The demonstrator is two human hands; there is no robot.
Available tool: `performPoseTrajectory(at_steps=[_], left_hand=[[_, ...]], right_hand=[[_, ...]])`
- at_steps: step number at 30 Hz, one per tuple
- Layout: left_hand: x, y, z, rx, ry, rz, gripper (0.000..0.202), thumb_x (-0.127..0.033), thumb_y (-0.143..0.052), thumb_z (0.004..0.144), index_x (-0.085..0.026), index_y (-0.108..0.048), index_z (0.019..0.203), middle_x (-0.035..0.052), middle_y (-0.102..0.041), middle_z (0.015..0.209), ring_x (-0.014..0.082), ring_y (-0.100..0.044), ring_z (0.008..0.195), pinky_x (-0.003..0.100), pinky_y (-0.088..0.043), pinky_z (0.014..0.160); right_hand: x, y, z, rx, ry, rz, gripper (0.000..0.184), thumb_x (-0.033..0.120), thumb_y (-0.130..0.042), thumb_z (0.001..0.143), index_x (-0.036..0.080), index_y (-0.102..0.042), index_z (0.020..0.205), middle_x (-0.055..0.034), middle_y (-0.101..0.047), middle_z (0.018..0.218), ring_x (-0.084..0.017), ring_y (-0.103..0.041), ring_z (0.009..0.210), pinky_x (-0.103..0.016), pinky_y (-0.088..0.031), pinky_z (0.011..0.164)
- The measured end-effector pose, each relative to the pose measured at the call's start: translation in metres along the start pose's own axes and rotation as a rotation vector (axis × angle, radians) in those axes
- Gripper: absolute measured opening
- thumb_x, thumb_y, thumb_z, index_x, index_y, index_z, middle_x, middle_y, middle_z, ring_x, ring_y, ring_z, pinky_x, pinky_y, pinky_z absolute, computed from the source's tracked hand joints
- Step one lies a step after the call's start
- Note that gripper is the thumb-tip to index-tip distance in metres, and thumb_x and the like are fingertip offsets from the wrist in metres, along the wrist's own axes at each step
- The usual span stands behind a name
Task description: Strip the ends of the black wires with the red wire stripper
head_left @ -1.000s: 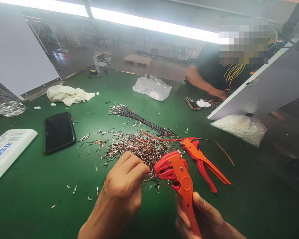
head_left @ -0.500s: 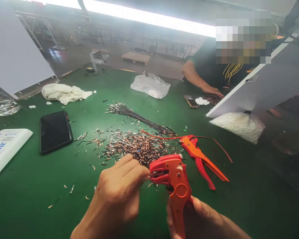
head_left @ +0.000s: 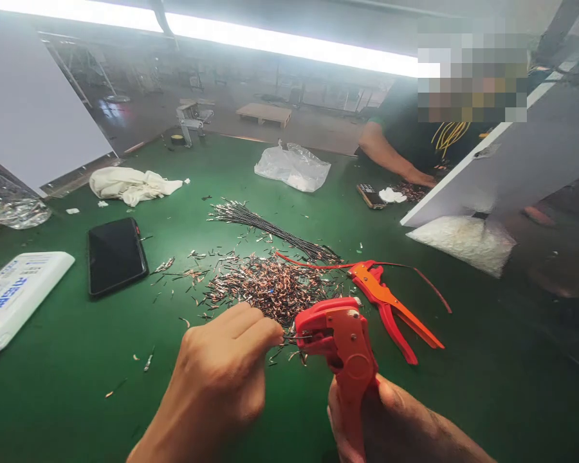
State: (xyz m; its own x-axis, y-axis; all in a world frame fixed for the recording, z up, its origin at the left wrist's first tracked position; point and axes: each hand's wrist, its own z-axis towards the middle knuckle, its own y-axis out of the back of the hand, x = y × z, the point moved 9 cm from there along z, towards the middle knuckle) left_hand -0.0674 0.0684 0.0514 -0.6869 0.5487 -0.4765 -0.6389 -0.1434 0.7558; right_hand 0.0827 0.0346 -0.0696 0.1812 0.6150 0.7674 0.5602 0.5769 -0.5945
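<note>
My left hand (head_left: 229,363) is closed in a pinch on a thin black wire (head_left: 293,337), whose end runs into the jaws of a red and orange wire stripper (head_left: 350,341). Around the stripper's handle my right hand (head_left: 386,411) is wrapped, with the tool held upright. Just beyond both hands lies a heap of short wire scraps (head_left: 275,289), black and copper-coloured. Behind the heap is a bundle of black wires (head_left: 275,231) with pale tips. A second wire stripper (head_left: 390,302) rests on the green table to the right, by a red strip (head_left: 434,289).
A phone (head_left: 116,256) and a white box-like device (head_left: 24,296) lie at left. Farther back are a white cloth (head_left: 130,184) and a clear plastic bag (head_left: 292,167). A filled bag (head_left: 463,241) sits under the white panel (head_left: 502,141); another person's arm (head_left: 390,154) is behind it.
The stripper in my right hand has shifted slightly right, and a bit more wire shows between my left fingers and its jaws. The whole view has also shifted slightly.
</note>
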Motion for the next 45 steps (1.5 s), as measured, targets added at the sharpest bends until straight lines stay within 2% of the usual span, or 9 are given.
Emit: performPoseTrajectory(at_steps=[8,11,22,26,29,33,36,40,45], left_hand=[[-0.005,0.006,0.000,-0.097,0.051,0.032,0.027,0.000,-0.047,0.087,-0.020,-0.063,0.080,-0.0022,-0.053,0.063,0.0125,-0.049,0.056,0.022,-0.039,0.051],[-0.008,0.008,0.001,-0.118,0.068,0.042,0.027,0.001,-0.046,0.086,-0.019,-0.062,0.077,-0.0024,-0.054,0.062,0.0120,-0.050,0.054,0.022,-0.039,0.050],[-0.013,0.004,0.001,-0.070,0.015,0.081,0.031,0.001,-0.044,0.086,-0.019,-0.065,0.074,-0.0012,-0.052,0.059,0.0131,-0.050,0.052,0.023,-0.039,0.047],[-0.015,0.004,0.004,-0.021,-0.004,0.112,0.034,0.001,-0.042,0.086,-0.019,-0.065,0.071,-0.0007,-0.051,0.059,0.0131,-0.049,0.051,0.023,-0.038,0.045],[-0.018,0.006,0.004,-0.011,-0.022,0.140,0.037,0.001,-0.040,0.087,-0.019,-0.063,0.067,-0.0011,-0.049,0.056,0.0125,-0.047,0.048,0.023,-0.035,0.042],[-0.020,0.004,0.000,0.046,-0.062,0.152,0.035,0.005,-0.040,0.082,-0.020,-0.064,0.074,-0.0018,-0.050,0.059,0.0136,-0.047,0.053,0.024,-0.033,0.046],[-0.018,0.002,-0.005,0.086,-0.044,0.184,0.035,0.007,-0.040,0.081,-0.020,-0.061,0.078,-0.0016,-0.052,0.064,0.0152,-0.046,0.061,0.026,-0.032,0.051],[-0.019,0.005,-0.008,0.028,-0.035,0.183,0.034,0.006,-0.038,0.089,-0.020,-0.058,0.080,-0.0014,-0.048,0.065,0.0164,-0.040,0.063,0.029,-0.028,0.054],[-0.019,0.000,-0.011,0.034,-0.008,0.091,0.023,-0.002,-0.044,0.095,-0.021,-0.055,0.093,-0.0016,-0.054,0.073,0.0164,-0.046,0.067,0.029,-0.035,0.062]], right_hand=[[-0.009,0.002,-0.003,0.002,0.070,0.162,0.068,0.079,-0.054,0.083,0.012,-0.064,0.086,0.0019,-0.050,0.052,-0.011,-0.041,0.046,-0.021,-0.033,0.047],[-0.009,0.006,-0.004,-0.078,0.035,0.140,0.065,0.078,-0.053,0.084,0.014,-0.062,0.076,0.0017,-0.049,0.053,-0.010,-0.039,0.048,-0.021,-0.032,0.049],[-0.007,0.001,-0.004,-0.019,0.095,0.155,0.066,0.077,-0.054,0.084,0.012,-0.064,0.087,0.0009,-0.051,0.055,-0.010,-0.044,0.047,-0.020,-0.032,0.045],[-0.006,0.006,-0.006,-0.108,0.062,0.052,0.070,0.082,-0.050,0.083,0.013,-0.061,0.076,0.0004,-0.051,0.055,-0.009,-0.041,0.046,-0.019,-0.029,0.043],[-0.004,0.007,-0.008,-0.089,0.047,-0.022,0.072,0.084,-0.043,0.084,0.015,-0.058,0.071,0.0016,-0.047,0.050,-0.009,-0.040,0.042,-0.020,-0.028,0.040],[-0.009,0.006,-0.010,-0.022,-0.058,-0.110,0.073,0.089,-0.042,0.079,0.018,-0.056,0.071,0.0019,-0.047,0.050,-0.011,-0.040,0.042,-0.023,-0.032,0.041],[-0.010,0.006,-0.013,-0.046,-0.099,-0.138,0.073,0.091,-0.044,0.076,0.019,-0.055,0.071,0.0022,-0.046,0.052,-0.011,-0.039,0.044,-0.024,-0.033,0.043],[-0.013,0.008,-0.016,-0.138,-0.108,-0.092,0.073,0.093,-0.050,0.071,0.020,-0.054,0.071,0.0045,-0.041,0.053,-0.010,-0.036,0.044,-0.024,-0.032,0.044],[-0.016,0.009,-0.016,-0.173,-0.073,-0.025,0.069,0.089,-0.054,0.071,0.020,-0.053,0.070,0.0060,-0.036,0.054,-0.009,-0.032,0.044,-0.023,-0.028,0.042]])
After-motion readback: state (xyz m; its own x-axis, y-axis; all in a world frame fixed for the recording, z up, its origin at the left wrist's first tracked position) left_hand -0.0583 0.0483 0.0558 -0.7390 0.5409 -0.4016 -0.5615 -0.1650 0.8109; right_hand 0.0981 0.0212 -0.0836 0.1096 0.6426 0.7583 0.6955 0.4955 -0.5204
